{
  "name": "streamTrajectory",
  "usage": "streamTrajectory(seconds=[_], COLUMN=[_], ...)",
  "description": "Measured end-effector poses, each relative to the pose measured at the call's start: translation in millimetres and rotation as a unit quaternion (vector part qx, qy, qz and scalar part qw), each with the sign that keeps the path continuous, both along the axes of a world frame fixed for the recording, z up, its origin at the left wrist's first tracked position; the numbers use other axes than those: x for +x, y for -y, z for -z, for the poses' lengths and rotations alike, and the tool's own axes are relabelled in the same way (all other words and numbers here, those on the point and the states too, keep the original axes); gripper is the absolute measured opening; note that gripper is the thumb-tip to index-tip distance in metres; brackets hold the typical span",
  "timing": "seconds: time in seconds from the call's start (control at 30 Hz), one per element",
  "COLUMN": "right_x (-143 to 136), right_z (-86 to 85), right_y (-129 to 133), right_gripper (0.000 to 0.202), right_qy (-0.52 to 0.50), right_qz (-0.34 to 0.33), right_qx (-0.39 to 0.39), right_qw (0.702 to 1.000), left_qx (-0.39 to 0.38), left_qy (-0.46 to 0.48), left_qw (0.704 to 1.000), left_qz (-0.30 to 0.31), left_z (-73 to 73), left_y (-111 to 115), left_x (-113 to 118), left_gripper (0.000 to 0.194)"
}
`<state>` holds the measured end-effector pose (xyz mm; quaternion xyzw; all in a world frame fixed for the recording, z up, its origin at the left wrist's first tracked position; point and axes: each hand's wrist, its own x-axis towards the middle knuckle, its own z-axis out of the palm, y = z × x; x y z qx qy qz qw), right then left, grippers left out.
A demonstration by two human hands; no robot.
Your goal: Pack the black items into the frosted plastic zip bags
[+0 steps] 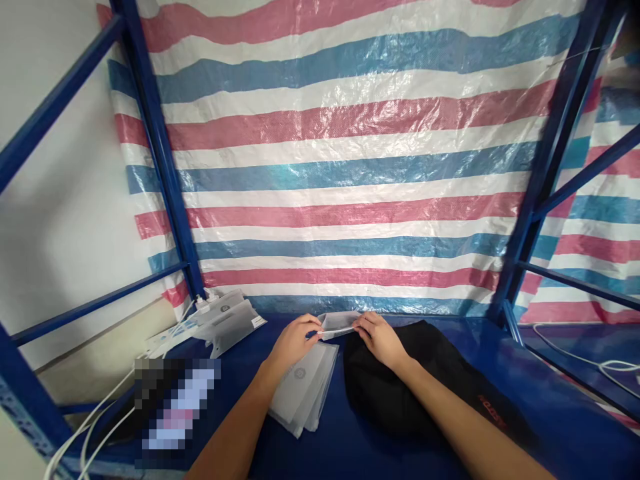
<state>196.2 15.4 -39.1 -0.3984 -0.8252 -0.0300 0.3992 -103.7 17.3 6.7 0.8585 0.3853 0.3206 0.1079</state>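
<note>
Between my two hands is a translucent plastic bag (341,323), its mouth spread a little apart above the blue surface. My left hand (296,337) pinches the bag's left edge with thumb and fingers. At the opposite edge, the fingers of my right hand (379,338) are closed on the same bag. A small stack of frosted plastic bags (301,387), the top one with a round printed mark, lies just below my left hand. Under my right forearm is a folded black cloth item (425,373) with red lettering.
More frosted bags (235,327) lie at the back left beside a white power strip (173,333) and white cables (107,397). A pixelated item (180,407) rests front left. Blue metal posts (155,153) frame a striped plastic sheet (340,167) behind the blue surface (235,393).
</note>
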Motion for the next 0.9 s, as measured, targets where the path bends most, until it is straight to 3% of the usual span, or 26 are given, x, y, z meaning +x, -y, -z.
streamTrajectory(seconds=[0.2,0.4,0.57,0.8,0.9], right_x=[-3,-18,-30,-27,-8], right_z=[-8.4,-25.2,-25.5,-22.7,-21.3], right_y=[7,28,32,23,14], right_gripper=[0.016,0.028,0.025,0.020,0.019], right_qy=[-0.001,0.014,0.009,-0.026,-0.010], right_qz=[-0.025,-0.099,-0.147,-0.163,-0.120], right_qx=[0.009,0.015,0.015,0.005,0.005], right_qw=[1.000,0.995,0.989,0.986,0.993], left_qx=[0.002,0.006,0.019,0.040,0.036], left_qy=[0.021,0.038,0.038,0.019,0.013], left_qw=[1.000,0.999,0.998,0.997,0.997], left_qz=[-0.020,0.037,0.042,0.067,0.060], left_z=[-1.6,1.1,9.1,8.7,0.5], left_y=[3,7,13,15,13], left_x=[4,18,31,32,25], left_gripper=[0.026,0.023,0.024,0.026,0.027])
